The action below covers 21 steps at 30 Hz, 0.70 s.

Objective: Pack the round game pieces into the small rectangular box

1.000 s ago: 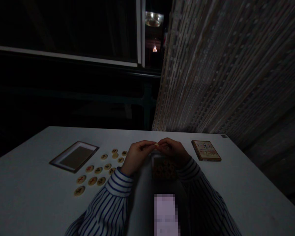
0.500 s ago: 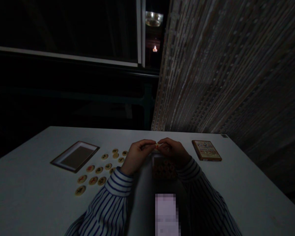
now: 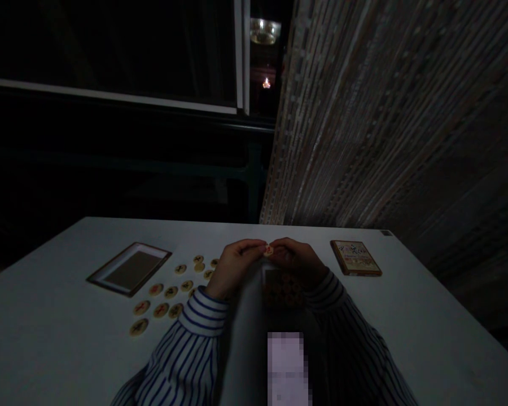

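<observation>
On the left of the white counter point(image 3: 46, 338) lies a shallow open tray point(image 3: 136, 269) with a brown rim. Just right of it, round wooden pieces point(image 3: 161, 310) lie loose and flat, some with red marks and some with black. A few are partly hidden by the left hand point(image 3: 232, 268) and its stripy sleeve point(image 3: 203, 316). The left hand has its thumb and fingertips pinched shut on one side of a small round piece point(image 3: 269, 250) with a red mark. This piece is up above the counter, between both hands. Below it is a dark box point(image 3: 273, 275) with more round pieces point(image 3: 285, 290) in it; it looks too dim to count them. The right hand point(image 3: 298, 262) pinches the other side of the small round piece. Well apart, on the right, a flat case point(image 3: 358, 258) with a picture on top lies on the counter.
</observation>
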{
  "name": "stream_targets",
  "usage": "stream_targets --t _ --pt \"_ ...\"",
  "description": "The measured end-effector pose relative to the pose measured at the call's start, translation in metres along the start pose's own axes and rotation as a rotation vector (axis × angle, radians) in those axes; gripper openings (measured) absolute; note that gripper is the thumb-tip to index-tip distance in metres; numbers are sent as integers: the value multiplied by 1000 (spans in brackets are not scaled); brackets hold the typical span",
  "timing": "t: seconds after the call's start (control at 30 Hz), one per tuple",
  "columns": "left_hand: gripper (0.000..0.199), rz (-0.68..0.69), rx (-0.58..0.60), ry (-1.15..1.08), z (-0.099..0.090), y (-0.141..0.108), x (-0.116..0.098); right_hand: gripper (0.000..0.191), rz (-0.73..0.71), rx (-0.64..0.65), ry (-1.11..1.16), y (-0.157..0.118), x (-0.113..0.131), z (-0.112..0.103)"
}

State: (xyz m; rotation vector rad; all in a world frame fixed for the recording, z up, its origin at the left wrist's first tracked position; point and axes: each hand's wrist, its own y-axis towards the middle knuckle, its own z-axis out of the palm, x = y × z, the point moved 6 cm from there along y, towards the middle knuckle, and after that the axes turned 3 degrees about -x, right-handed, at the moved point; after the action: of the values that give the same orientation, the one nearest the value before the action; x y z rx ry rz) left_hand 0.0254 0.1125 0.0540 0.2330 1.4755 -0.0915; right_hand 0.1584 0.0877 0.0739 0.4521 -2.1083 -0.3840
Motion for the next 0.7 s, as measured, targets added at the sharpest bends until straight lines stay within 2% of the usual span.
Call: stream_targets --t 0.23,0.37,0.57,0.7 --pt "26 36 47 -16 6 -3 -5 16 69 -60 33 1 -2 -1" --pt "27 -16 58 -14 5 -3 0 13 65 -48 13 2 -2 -3" --pt "25 -89 42 11 1 -1 5 17 7 9 -60 2 -4 0" --pt "23 -91 54 8 2 0 6 24 -114 79 -129 0 -2 4"
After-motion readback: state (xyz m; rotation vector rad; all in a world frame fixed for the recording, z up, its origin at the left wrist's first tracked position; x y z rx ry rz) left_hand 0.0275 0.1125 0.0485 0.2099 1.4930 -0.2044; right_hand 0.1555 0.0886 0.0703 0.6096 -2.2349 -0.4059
